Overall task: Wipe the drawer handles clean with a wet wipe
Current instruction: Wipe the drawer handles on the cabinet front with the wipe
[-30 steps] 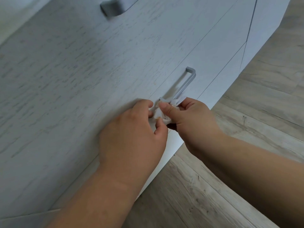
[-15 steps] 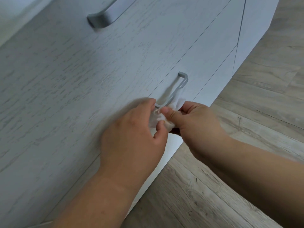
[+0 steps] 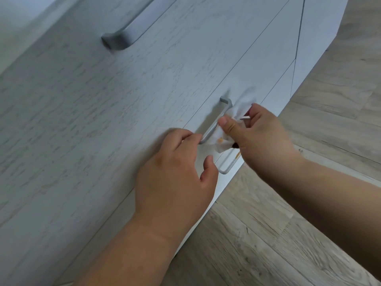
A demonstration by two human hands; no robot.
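Crumpled white wet wipe [image 3: 231, 122] pinched by right hand [image 3: 259, 137] against grey metal drawer handle [image 3: 216, 122]; left hand [image 3: 175, 174] loosely spread, fingertips touching handle's lower end.

Left hand [image 3: 175, 168] rests on drawer front [image 3: 103, 120] at near end of middle handle [image 3: 216, 122], right hand [image 3: 259, 135] just right of it pinching wipe [image 3: 224, 139] against that handle, upper handle [image 3: 127, 36] above-left, lower handle [image 3: 228, 165] below, floor [image 3: 309, 203] right.

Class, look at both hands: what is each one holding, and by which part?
The right hand pinches the crumpled wet wipe at its middle. The left hand holds nothing; its fingertips touch the handle's near end.
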